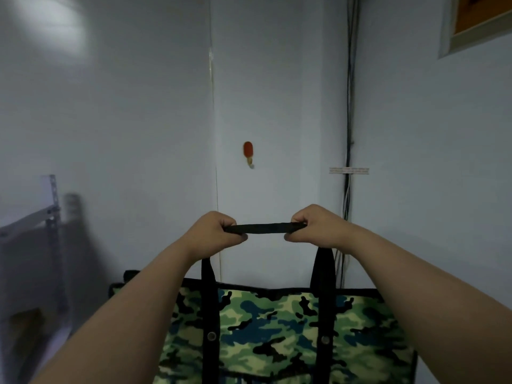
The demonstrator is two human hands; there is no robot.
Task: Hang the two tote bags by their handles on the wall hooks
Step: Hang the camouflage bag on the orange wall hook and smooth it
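A green camouflage tote bag (279,328) with black trim hangs in front of me at the bottom of the view. Its black handle (264,228) is stretched flat and level between my two fists. My left hand (214,231) grips the handle's left end and my right hand (315,227) grips its right end. A red wall hook (248,152) with a pale tip sits on the white wall, above the handle and a little left of its middle, with a clear gap between them. Only one tote bag and one hook are in view.
A grey metal shelf frame (48,214) stands at the left. Dark cables (349,134) run down the wall corner at the right, held by a strip of tape (349,170). A framed opening (476,26) is at the top right.
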